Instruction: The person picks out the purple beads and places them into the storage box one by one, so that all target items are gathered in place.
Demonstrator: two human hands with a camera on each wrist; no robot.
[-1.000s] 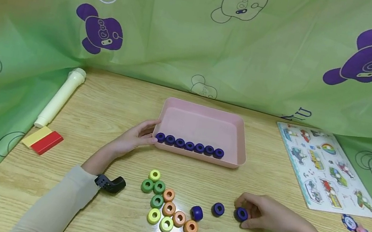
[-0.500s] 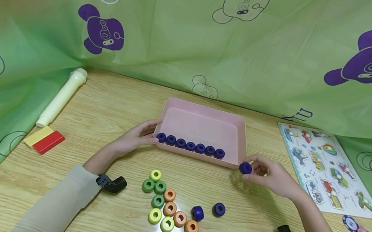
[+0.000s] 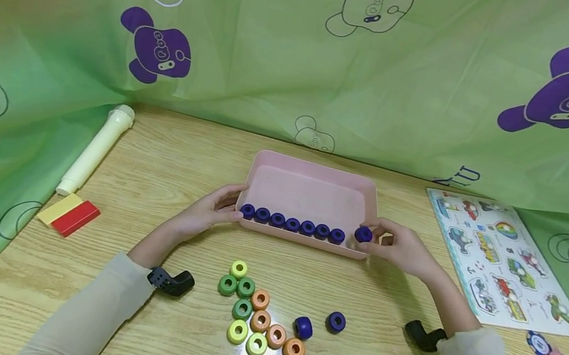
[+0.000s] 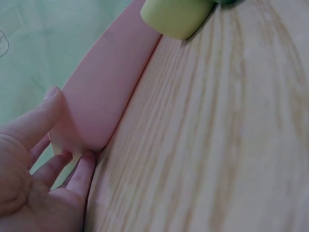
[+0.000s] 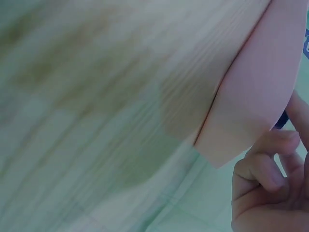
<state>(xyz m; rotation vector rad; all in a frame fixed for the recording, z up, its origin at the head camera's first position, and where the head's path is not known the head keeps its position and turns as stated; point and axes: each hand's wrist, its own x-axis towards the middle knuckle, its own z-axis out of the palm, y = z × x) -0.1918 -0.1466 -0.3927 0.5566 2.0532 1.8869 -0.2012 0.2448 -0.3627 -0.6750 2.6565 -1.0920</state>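
In the head view, a shallow pink tray (image 3: 311, 188) stands on the wooden table. A row of several dark blue ring beads (image 3: 292, 224) lies along its near wall. My left hand (image 3: 203, 214) holds the tray's near left corner; in the left wrist view the thumb lies on the outer wall and the other fingers bend against its end. My right hand (image 3: 398, 245) pinches one dark blue bead (image 3: 363, 235) inside the near right corner, apart from the row. In the right wrist view that bead is mostly hidden behind the tray wall.
Yellow, green and orange beads (image 3: 260, 321) lie loose in front of the tray, with two more blue beads (image 3: 336, 322) beside them. A white tube (image 3: 97, 149) and red and yellow pieces (image 3: 77, 218) lie left. A picture puzzle board (image 3: 508, 259) lies right.
My right hand has carried a blue bead from the table up and left into the tray's near right corner. My left hand stays at the tray.
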